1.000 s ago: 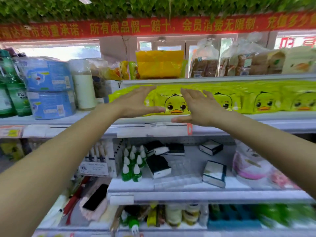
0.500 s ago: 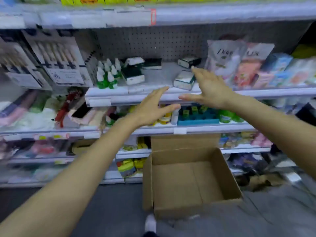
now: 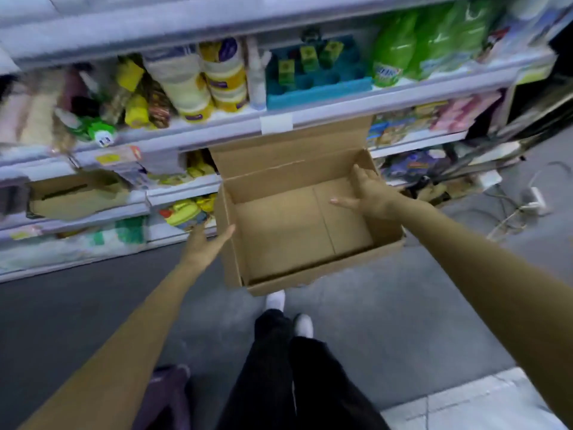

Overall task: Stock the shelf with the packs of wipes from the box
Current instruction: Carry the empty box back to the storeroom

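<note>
Shelving unit (image 3: 217, 127) runs across the top of the frame, several tiers. Blurred, so most of the stock is unreadable.
Floor (image 3: 77, 311): grey, with the cardboard box (image 3: 288, 231) on it hard against the foot of the shelving. The back flap stands up against the shelf edges, so the top is open for reaching in.
The box is empty, bare bottom showing. No packs of wipes in it, and none I can pick out on the visible tiers. My read: stocking is done, or near it, and this reach is for the box itself.
Black trousers (image 3: 294, 367) and white shoes (image 3: 275, 301) are at the box's near edge, the person leaning over it.
Left grip (image 3: 204, 245): wide, fingers straight, holding nothing, at the outside of the box's left wall. Touching or just short, can't tell.
Right grip (image 3: 369, 193): wide, fingers spread, holding nothing, at the right wall's rim with the thumb pointing inward. Contact unclear.
One grip per side looks like a setup for a two-sided lift.
Light empty carton, so squeezing may buckle the walls.
Also: green bottles (image 3: 434, 41), teal tray (image 3: 316, 91), cables (image 3: 508, 212) on the floor at right.
</note>
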Motion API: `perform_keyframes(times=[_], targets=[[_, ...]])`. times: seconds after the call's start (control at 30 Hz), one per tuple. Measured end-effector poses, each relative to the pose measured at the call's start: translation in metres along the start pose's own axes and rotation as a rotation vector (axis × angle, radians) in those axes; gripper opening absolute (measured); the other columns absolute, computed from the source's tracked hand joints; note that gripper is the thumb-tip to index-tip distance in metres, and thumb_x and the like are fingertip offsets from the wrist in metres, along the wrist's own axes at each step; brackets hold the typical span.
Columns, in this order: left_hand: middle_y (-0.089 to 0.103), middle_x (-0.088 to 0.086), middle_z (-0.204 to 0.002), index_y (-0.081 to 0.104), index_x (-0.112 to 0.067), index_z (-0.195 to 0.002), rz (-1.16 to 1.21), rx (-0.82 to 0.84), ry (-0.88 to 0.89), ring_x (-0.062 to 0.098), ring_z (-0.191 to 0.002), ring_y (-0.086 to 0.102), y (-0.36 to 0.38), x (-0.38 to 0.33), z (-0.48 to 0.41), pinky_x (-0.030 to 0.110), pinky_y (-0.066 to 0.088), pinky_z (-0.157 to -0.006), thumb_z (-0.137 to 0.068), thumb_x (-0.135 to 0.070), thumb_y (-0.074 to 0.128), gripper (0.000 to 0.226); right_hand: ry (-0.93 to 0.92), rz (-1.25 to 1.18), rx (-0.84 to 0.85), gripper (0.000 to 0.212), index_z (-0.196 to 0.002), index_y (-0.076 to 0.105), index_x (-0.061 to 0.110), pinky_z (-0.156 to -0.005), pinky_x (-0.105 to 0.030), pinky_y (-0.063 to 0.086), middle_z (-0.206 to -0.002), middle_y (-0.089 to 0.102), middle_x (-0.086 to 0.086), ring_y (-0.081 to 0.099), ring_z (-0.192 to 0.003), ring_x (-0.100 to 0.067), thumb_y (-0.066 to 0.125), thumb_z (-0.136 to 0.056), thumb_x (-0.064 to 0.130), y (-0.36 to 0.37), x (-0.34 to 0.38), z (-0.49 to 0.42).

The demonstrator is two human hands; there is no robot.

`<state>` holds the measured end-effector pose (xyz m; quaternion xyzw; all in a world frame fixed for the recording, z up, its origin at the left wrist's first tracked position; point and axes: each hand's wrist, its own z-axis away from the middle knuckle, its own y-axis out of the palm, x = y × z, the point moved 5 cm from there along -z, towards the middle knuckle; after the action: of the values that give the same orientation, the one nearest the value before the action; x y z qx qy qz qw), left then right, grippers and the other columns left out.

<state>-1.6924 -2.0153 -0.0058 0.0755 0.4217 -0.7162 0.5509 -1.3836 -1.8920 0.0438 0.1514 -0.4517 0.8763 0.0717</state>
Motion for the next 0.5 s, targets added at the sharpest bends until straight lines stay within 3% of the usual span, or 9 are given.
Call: perform_keyframes(times=[0.1, 0.17, 0.23, 0.37, 0.5], targets=[[0.049, 0.005, -0.141, 0.044, -0.015, -0.142, 0.012, 0.000, -0.095, 0.028, -0.126, 0.048, 0.015, 0.026, -0.037, 0.040, 0.040, -0.098, -0.066, -0.074, 0.059, 0.098, 0.077, -0.105, -0.001, 0.112, -0.152, 0.010, 0.004, -0.119, -0.038, 0.017, -0.158, 0.016, -0.014, 0.018, -0.146, -0.027, 0.061, -0.075, 0.068, 0.013, -0.040, -0.034], [0.046, 0.015, -0.145, 0.042, -0.008, -0.142, -0.021, -0.004, -0.168, 0.033, -0.129, 0.045, 0.027, 0.041, -0.058, 0.044, 0.039, -0.102, -0.064, -0.073, 0.058, 0.103, 0.145, -0.178, -0.052, 0.132, -0.151, 0.020, 0.008, -0.117, -0.040, 0.026, -0.155, 0.029, -0.010, 0.028, -0.143, -0.026, 0.051, -0.054, 0.093, 0.033, -0.082, -0.063], [0.036, 0.019, -0.150, 0.034, -0.005, -0.146, -0.039, 0.014, -0.227, 0.038, -0.133, 0.040, 0.041, 0.052, -0.075, 0.051, 0.035, -0.106, -0.066, -0.073, 0.057, 0.107, 0.223, -0.237, -0.069, 0.140, -0.150, 0.026, 0.013, -0.114, -0.041, 0.031, -0.151, 0.036, -0.007, 0.034, -0.140, -0.025, 0.041, -0.043, 0.102, 0.063, -0.130, -0.091], [0.031, 0.015, -0.154, 0.025, -0.009, -0.151, -0.057, -0.052, -0.312, 0.038, -0.138, 0.033, 0.066, 0.078, -0.112, 0.054, 0.031, -0.112, -0.077, -0.069, 0.058, 0.101, 0.338, -0.400, -0.069, 0.137, -0.150, 0.027, 0.017, -0.113, -0.045, 0.034, -0.151, 0.037, -0.004, 0.033, -0.140, -0.024, 0.047, -0.043, 0.100, 0.100, -0.180, -0.115], [0.044, 0.012, -0.147, 0.039, -0.012, -0.145, 0.055, -0.103, -0.325, 0.031, -0.132, 0.044, 0.100, 0.091, -0.141, 0.046, 0.035, -0.109, -0.085, -0.054, 0.062, 0.076, 0.390, -0.422, -0.144, 0.122, -0.148, 0.027, 0.020, -0.110, -0.048, 0.037, -0.147, 0.037, -0.005, 0.038, -0.135, -0.027, 0.053, -0.052, 0.090, 0.114, -0.208, -0.131]])
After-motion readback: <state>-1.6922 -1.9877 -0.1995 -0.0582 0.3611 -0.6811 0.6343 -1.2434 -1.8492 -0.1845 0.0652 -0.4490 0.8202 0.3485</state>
